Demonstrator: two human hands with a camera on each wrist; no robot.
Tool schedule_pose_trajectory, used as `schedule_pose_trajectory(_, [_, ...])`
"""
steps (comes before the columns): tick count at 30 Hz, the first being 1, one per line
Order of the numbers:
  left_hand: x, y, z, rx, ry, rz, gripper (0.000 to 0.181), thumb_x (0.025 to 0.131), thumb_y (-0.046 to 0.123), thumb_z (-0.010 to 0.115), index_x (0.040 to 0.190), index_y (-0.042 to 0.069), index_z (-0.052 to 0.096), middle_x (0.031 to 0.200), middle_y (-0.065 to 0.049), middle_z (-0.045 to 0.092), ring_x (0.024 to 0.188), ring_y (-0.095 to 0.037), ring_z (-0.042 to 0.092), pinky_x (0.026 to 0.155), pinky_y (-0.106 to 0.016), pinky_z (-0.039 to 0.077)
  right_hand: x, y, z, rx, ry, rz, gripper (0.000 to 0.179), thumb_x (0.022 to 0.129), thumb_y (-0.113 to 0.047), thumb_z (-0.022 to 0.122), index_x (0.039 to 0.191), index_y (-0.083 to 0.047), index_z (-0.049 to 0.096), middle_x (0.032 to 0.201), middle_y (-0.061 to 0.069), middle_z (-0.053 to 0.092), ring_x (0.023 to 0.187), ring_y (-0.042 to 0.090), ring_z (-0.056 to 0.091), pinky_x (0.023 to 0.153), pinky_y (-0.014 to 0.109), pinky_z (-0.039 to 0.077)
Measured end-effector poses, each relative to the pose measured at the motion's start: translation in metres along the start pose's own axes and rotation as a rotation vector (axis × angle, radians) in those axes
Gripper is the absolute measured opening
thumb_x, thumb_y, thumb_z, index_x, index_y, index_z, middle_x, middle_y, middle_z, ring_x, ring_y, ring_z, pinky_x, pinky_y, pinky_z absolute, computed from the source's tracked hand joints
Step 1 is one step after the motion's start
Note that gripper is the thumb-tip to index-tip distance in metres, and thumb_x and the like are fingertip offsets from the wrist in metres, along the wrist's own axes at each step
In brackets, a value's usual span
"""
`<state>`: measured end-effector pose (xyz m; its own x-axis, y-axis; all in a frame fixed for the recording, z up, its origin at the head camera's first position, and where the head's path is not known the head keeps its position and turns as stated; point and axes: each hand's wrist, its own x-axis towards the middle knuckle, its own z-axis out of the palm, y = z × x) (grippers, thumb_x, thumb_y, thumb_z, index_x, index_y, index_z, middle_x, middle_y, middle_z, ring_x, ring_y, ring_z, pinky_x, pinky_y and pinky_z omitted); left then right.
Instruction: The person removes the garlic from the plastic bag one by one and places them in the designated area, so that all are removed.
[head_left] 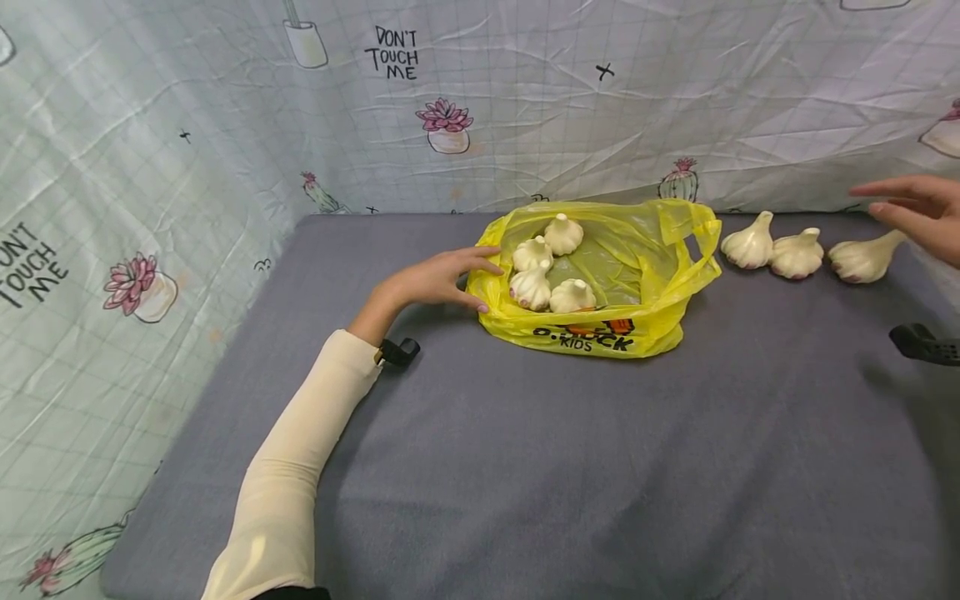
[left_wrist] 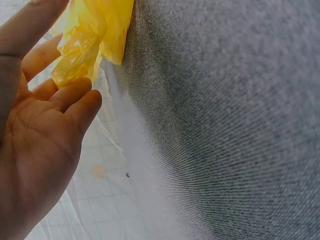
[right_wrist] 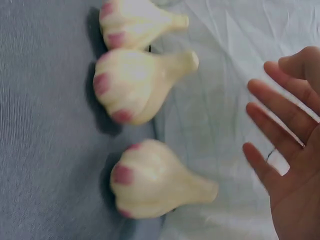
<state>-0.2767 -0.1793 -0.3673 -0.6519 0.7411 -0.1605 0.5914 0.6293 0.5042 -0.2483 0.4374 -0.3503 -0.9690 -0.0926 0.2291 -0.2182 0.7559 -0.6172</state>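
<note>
A yellow plastic bag (head_left: 600,342) lies with its mouth spread wide, and several garlic bulbs (head_left: 531,287) sit together in its left part. At the bag's left rim is my left hand (head_left: 438,279), fingers spread and touching the plastic; the left wrist view shows its palm beside the crumpled yellow bag (left_wrist: 95,45). Three more bulbs stand in a row right of the bag: a left one (head_left: 748,242), a middle one (head_left: 797,253) and a long-necked one (head_left: 866,257). My right hand (head_left: 926,212) hovers empty beyond the long-necked bulb, its fingers (right_wrist: 272,132) extended and apart.
Grey cloth (head_left: 570,467) covers the table. A pale printed curtain (head_left: 525,108) hangs along the back and left edges. The bag's loop handle (head_left: 701,242) stands up near the leftmost loose bulb. A black wrist camera mount (head_left: 922,343) shows under the right hand.
</note>
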Motion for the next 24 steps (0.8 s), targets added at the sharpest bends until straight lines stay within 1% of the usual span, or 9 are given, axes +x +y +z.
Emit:
schedule_pose_trajectory(2, [0.000,-0.001,0.001,0.004,0.000,0.001,0.066,0.092,0.034,0.078,0.149,0.012,0.053,0.169,-0.009,0.020,0.156,-0.029,0.014,0.124,-0.051,0.017,0.002,-0.010,0.001,-0.041,-0.044,0.015,0.047,0.111,-0.024,0.041,0.157,-0.013,0.041,0.164,0.004,0.033,0.151,0.042,0.022,0.116,0.070,0.014])
schedule_pose_trajectory(5, [-0.001,-0.001,0.001,0.000,0.006,0.000,0.065,0.092,0.033,0.078,0.149,0.012,0.054,0.169,-0.008,0.021,0.156,-0.028,0.014,0.124,-0.050,0.018,0.006,-0.028,0.004,-0.112,-0.107,0.031,0.052,0.111,-0.027,0.042,0.155,0.000,0.039,0.160,0.033,0.027,0.141,0.062,0.021,0.110,0.076,0.014])
schedule_pose_trajectory(8, [-0.002,-0.001,0.001,-0.003,0.007,-0.002,0.065,0.092,0.033,0.078,0.149,0.012,0.054,0.169,-0.008,0.020,0.156,-0.028,0.014,0.124,-0.050,0.018,0.009,-0.043,0.009,-0.228,-0.138,0.001,0.052,0.110,-0.028,0.044,0.149,0.006,0.044,0.149,0.041,0.037,0.132,0.064,0.034,0.105,0.076,0.023])
schedule_pose_trajectory(13, [-0.002,0.000,0.001,-0.015,0.010,-0.012,0.065,0.092,0.033,0.077,0.149,0.012,0.053,0.169,-0.008,0.020,0.156,-0.028,0.014,0.123,-0.049,0.019,0.009,-0.068,0.016,-0.358,-0.113,-0.114,0.043,0.106,-0.027,0.052,0.138,0.002,0.060,0.126,0.039,0.059,0.111,0.057,0.055,0.086,0.068,0.038])
schedule_pose_trajectory(14, [-0.002,0.000,0.001,-0.019,0.012,-0.012,0.064,0.092,0.033,0.077,0.148,0.012,0.054,0.169,-0.008,0.020,0.156,-0.028,0.014,0.123,-0.049,0.019,0.008,-0.074,0.017,-0.355,-0.110,-0.132,0.041,0.106,-0.026,0.054,0.136,0.001,0.062,0.123,0.038,0.061,0.109,0.055,0.056,0.084,0.067,0.039])
schedule_pose_trajectory(16, [-0.002,0.001,0.002,-0.022,0.013,-0.011,0.064,0.093,0.032,0.077,0.148,0.011,0.054,0.169,-0.008,0.020,0.156,-0.028,0.015,0.123,-0.049,0.020,0.008,-0.083,0.020,-0.349,-0.112,-0.173,0.038,0.105,-0.026,0.057,0.133,-0.003,0.066,0.120,0.033,0.066,0.102,0.028,0.065,0.081,0.056,0.043])
schedule_pose_trajectory(18, [-0.002,0.001,0.002,-0.023,0.013,-0.006,0.064,0.093,0.031,0.077,0.148,0.010,0.054,0.169,-0.009,0.020,0.156,-0.028,0.015,0.123,-0.050,0.020,0.007,-0.092,0.023,-0.347,-0.112,-0.221,0.034,0.103,-0.025,0.061,0.131,-0.007,0.068,0.118,0.028,0.069,0.094,-0.003,0.059,0.078,0.041,0.044])
schedule_pose_trajectory(21, [-0.002,0.000,0.003,-0.025,0.015,-0.002,0.064,0.093,0.031,0.077,0.148,0.010,0.054,0.169,-0.009,0.020,0.156,-0.029,0.015,0.123,-0.050,0.020,0.006,-0.100,0.029,-0.326,-0.101,-0.303,0.029,0.100,-0.024,0.066,0.126,-0.015,0.073,0.114,-0.013,0.072,0.089,-0.028,0.034,0.072,0.027,0.037])
schedule_pose_trajectory(24, [-0.002,-0.001,0.003,-0.027,0.017,0.001,0.064,0.093,0.031,0.077,0.148,0.010,0.054,0.169,-0.010,0.020,0.156,-0.029,0.015,0.123,-0.050,0.020,0.004,-0.105,0.036,-0.301,-0.102,-0.391,0.026,0.099,-0.022,0.068,0.124,-0.019,0.074,0.113,-0.043,0.051,0.095,-0.028,0.036,0.073,0.025,0.037])
